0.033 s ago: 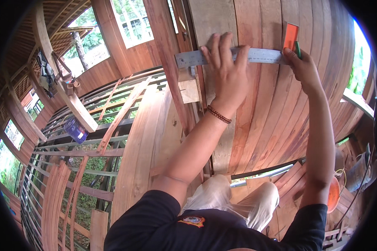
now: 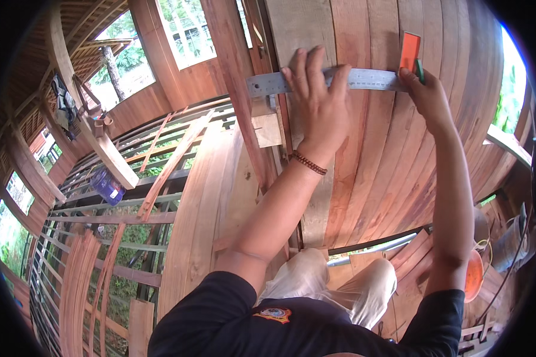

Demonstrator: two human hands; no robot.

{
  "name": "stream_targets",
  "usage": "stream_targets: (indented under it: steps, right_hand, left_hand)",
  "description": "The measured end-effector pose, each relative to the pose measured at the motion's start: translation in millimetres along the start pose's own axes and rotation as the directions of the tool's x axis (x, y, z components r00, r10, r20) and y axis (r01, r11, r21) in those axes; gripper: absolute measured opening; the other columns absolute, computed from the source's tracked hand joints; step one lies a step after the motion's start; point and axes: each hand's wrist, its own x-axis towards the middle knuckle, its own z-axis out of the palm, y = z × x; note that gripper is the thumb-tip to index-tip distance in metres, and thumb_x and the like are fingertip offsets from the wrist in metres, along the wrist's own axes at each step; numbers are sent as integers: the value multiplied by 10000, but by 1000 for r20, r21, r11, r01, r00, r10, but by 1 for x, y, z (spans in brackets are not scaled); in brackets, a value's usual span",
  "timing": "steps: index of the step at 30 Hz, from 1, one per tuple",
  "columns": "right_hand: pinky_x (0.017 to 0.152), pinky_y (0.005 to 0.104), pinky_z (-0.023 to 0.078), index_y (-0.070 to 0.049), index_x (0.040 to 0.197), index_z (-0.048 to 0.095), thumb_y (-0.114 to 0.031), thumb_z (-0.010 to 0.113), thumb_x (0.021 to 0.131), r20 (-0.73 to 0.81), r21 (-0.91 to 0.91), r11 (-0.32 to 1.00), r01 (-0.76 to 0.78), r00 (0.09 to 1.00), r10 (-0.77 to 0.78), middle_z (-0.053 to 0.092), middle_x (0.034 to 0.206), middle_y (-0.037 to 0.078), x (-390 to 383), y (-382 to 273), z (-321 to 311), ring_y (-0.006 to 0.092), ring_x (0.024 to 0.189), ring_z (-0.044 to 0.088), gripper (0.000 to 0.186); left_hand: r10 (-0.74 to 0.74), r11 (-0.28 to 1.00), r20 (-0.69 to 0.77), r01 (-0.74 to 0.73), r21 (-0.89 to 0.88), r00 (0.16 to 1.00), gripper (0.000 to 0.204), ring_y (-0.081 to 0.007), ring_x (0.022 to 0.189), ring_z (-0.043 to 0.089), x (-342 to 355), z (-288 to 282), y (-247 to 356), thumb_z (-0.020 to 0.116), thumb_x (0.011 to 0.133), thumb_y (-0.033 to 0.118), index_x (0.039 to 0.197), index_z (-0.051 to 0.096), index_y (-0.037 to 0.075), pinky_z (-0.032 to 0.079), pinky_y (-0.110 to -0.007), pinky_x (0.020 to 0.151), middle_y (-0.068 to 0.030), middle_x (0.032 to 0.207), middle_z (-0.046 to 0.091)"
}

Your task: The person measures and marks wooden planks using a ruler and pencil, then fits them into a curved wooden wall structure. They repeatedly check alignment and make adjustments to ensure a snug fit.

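Note:
A steel-bladed try square [image 2: 372, 79] lies across the upright wooden boards [image 2: 363, 149] in front of me. Its orange stock [image 2: 410, 50] points up at the right end. My left hand [image 2: 321, 107] presses on the blade with fingers stretched and spread, holding nothing. My right hand [image 2: 426, 98] is closed around the corner where blade and stock meet, thumb on the orange face. A slim green thing [image 2: 420, 71], too little seen to name, sticks out of the same grip. The blade's left end reaches past the board edge toward a wooden post.
Left of the panel, floor joists [image 2: 143, 246] stand open over greenery, with loose planks [image 2: 77, 279] across them. A dark blue bucket [image 2: 107, 185] sits by a slanted post. Low on the right are an orange container [image 2: 474, 276] and a grey bucket [image 2: 509, 247].
My hands, the try square and the boards sit very slightly farther left in the picture. My hold on the square looks the same.

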Motion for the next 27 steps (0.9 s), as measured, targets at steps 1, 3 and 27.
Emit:
stream_targets:
  steps: [1, 3, 27]
  right_hand:
    - [587, 351, 424, -8, 1001, 693, -432, 660, 979, -35, -31, 999, 29, 999, -30, 564, 690, 17, 0, 5, 2, 150, 630, 517, 426]
    - [672, 414, 478, -5, 1018, 696, -436, 667, 968, -101, -96, 992, 82, 991, -92, 638, 722, 84, 2, 16, 4, 247, 704, 624, 435]
    - [760, 431, 558, -89, 1286, 622, -395, 833, 810, -427, -329, 815, 477, 694, -579, 639, 1118, 116, 5, 52, 44, 299, 925, 692, 604]
  left_hand:
    - [-12, 1000, 7, 12, -29, 1000, 343, -463, 1462, 280, -3, 3, -1, 720, 878, 139, 1212, 659, 94, 210, -707, 1177, -189, 1471, 405]
    - [-52, 997, -12, 51, -65, 999, 360, -484, 1479, 255, -10, 6, -3, 712, 894, 151, 1245, 655, 94, 192, -705, 1181, -202, 1525, 366]
    - [0, 998, -23, 2, 59, 1000, 397, -461, 1487, 319, -17, 28, -19, 702, 932, 190, 1325, 682, 142, 209, -684, 1169, -226, 1606, 362]
